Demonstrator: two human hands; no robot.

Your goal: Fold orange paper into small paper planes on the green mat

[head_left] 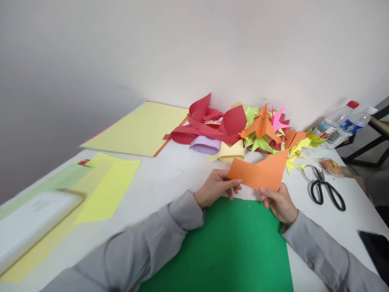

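Observation:
Both hands hold a folded orange paper [260, 172] above the far edge of a green sheet [225, 247] on the white table [170, 174]. My left hand [216, 187] pinches its left end between thumb and fingers. My right hand [278, 202] grips its lower right edge. The paper has a notch along its top, with a point rising at the right. Both arms wear grey sleeves.
A pile of folded paper shapes [240, 129] in red, orange, green, pink and lilac lies against the wall. Black scissors [325, 187] lie at the right, by two plastic bottles [342, 123]. Yellow sheets [138, 129] and a white box [30, 219] sit at the left.

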